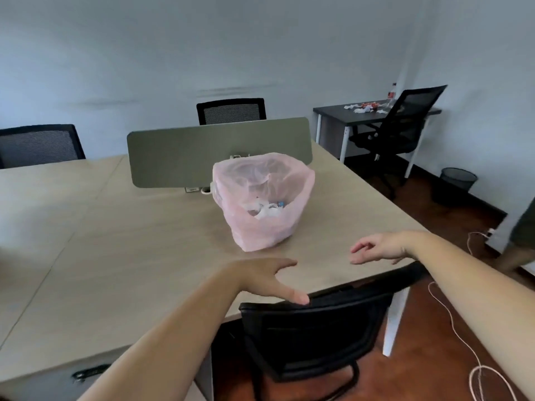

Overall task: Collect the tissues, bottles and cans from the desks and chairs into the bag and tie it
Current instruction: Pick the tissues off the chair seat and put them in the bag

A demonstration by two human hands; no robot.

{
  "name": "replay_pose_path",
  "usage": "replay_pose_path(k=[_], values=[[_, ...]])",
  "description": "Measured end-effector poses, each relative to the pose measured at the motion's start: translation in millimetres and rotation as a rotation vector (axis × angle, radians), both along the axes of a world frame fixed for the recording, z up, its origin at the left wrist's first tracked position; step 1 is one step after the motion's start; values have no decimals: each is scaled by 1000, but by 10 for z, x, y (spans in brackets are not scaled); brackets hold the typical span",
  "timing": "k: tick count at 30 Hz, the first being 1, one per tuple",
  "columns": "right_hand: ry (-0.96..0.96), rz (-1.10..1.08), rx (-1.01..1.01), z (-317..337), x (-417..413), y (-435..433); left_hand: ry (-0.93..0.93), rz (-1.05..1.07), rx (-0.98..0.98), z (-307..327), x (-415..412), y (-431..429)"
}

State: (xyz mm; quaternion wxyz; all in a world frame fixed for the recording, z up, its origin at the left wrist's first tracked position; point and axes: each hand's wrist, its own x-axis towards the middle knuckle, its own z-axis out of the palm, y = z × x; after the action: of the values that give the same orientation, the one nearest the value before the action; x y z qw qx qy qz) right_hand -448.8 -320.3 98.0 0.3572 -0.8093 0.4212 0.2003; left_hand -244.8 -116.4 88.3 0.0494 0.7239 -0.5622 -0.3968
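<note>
Just past both hands, a pink bag (262, 201) stands open on the light surface (121, 256) with white tissues (265, 211) inside. Both hands are empty with loose fingers: the left hand (267, 280) touches the top of a black chair (315, 328), and the right hand (376, 250) floats over the surface edge. Far beyond the right hand, more tissues (363, 109) and a bottle (392, 94) sit on a dark desk (335, 115).

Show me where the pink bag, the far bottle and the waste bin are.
pink bag (260, 227): head view, on its front wall.
bottle (392, 92): head view, on its body, standing on the far dark desk.
waste bin (457, 183): head view, on its mesh side, on the floor.
</note>
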Motion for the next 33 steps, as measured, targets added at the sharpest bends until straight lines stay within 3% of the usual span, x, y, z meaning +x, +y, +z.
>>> replay_pose_path(k=[2,4,7,8,10,17,33], values=[[88,92,39,-64,-209,92,-8,-55,100,-94,-163,77],[131,122,-39,-156,-354,241,-122,-79,55,-281,-355,129],[125,235,-570,-416,-460,481,-606,66,-226,-611,-593,172],[80,255,-732,-477,-494,556,-702,109,-265,-679,-664,189],[43,231,-841,-518,-526,628,-757,125,-287,-727,-708,176],[106,257,-787,-571,-645,639,-757,142,-305,-666,-856,323],[-3,556,-792,-580,-2280,1616,-732,170,-210,-638,-2501,1520]])
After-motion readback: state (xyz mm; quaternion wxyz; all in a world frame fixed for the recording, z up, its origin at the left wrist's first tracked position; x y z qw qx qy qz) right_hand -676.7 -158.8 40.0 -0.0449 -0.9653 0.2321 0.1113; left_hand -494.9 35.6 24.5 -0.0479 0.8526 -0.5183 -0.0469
